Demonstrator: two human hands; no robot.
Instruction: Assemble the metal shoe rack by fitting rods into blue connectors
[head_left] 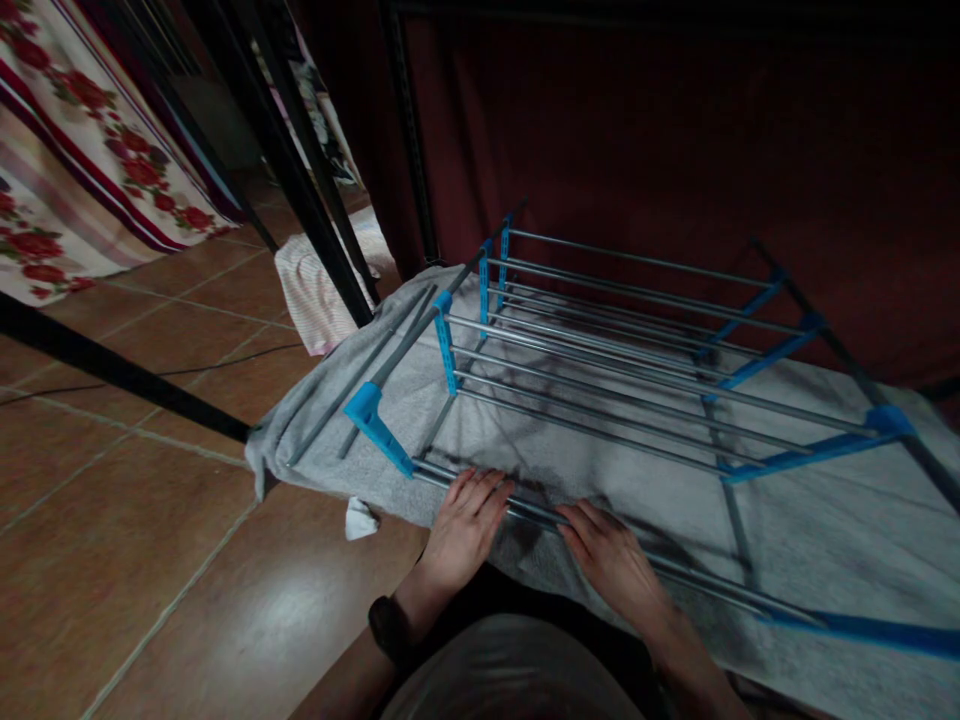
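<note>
Hands on drying rack: left hand [463,528] lies flat, fingers spread and extended over the nearest steel rail [525,512], palm down on it, not curled around it. Right hand [611,560] just beside it, fingers likewise straight and open, resting across the same rail. Drying rack [615,350] lies low, grey metal rods with blue plastic connectors [375,425], set on top of a grey towel [825,520] spread beneath it. Dark wristband [388,625] on left wrist. Brown tiled floor [150,560] at left, small white scrap [360,520] near towel edge. Floral cloth [67,150] hangs top left, striped pink cloth [315,285] behind black poles [300,170]. No readable writing or brand anywhere.
</note>
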